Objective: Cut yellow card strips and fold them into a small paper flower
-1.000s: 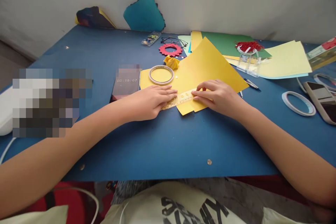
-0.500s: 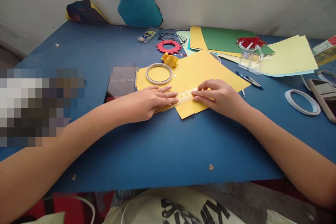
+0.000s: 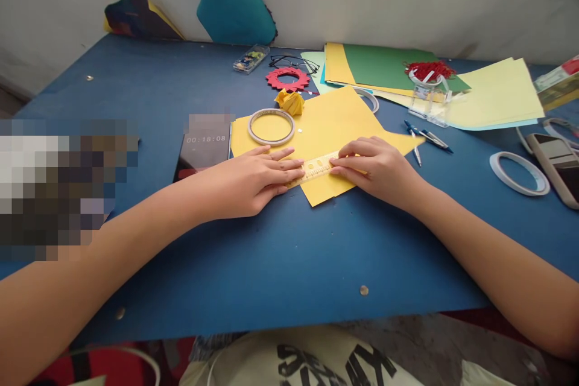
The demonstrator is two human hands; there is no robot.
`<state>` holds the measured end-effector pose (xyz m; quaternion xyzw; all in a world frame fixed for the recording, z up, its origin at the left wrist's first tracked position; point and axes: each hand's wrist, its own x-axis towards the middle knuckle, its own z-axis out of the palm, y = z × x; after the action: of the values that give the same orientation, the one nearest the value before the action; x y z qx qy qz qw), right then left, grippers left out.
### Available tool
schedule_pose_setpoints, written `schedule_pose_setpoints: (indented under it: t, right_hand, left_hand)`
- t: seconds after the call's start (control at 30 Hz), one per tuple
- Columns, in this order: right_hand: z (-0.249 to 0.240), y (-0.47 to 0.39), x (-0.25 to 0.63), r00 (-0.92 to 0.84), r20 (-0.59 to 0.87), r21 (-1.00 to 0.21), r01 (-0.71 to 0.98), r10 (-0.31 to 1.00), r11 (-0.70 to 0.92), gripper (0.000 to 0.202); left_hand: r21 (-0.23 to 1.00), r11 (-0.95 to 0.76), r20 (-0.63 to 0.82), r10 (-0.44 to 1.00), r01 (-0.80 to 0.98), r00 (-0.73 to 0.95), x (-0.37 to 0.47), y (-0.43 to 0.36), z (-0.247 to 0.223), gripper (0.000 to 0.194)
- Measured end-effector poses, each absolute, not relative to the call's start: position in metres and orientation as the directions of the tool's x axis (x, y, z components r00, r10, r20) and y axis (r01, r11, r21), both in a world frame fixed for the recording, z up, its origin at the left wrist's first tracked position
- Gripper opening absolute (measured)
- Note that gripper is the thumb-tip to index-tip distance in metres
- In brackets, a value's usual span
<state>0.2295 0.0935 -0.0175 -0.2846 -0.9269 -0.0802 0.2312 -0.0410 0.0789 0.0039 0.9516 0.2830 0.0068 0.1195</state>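
Clear plastic ruler [image 3: 319,166] lies across a yellow paper sheet [image 3: 335,126]

Through the head camera, I see my left hand [image 3: 257,181] laid over one part of the ruler, fingers slightly spread. My right hand [image 3: 377,163] touches its other end, fingertips gathered; I cannot tell whether they pinch or only press. A pale, ring-shaped tape roll [image 3: 271,142] rests on the sheet.

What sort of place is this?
Looks like a craft workspace, maybe at home or in a classroom; can't tell which. Signs: a blue tabletop against a wall, yellow paper with a ruler on it, and a white tape roll.
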Motion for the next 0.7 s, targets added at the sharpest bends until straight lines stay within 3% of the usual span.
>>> schedule_pose_setpoints:
  t: [0.23,0.43,0.6,0.7]
  right_hand:
    - [-0.017,0.093,0.232,-0.737,0.440,-0.003,0.570,0.513,0.821,0.026]
    - [-0.002,0.076,0.223,-0.871,0.359,0.191,0.421,0.336,0.887,0.063]
    - [-0.001,0.066,0.211,-0.913,0.353,0.380,0.341,0.206,0.860,0.027]
    - [-0.003,0.065,0.206,-0.917,0.355,0.398,0.325,0.183,0.858,0.015]
  left_hand:
    - [0.234,-0.807,-0.070,0.541,0.541,0.838,-0.041,0.081,0.002,0.044]
    - [0.231,-0.801,-0.080,0.550,0.552,0.831,-0.041,0.080,0.001,0.044]
    - [0.240,-0.801,-0.063,0.551,0.548,0.832,-0.040,0.079,0.001,0.043]
    - [0.249,-0.803,-0.041,0.550,0.542,0.834,-0.040,0.080,0.000,0.043]
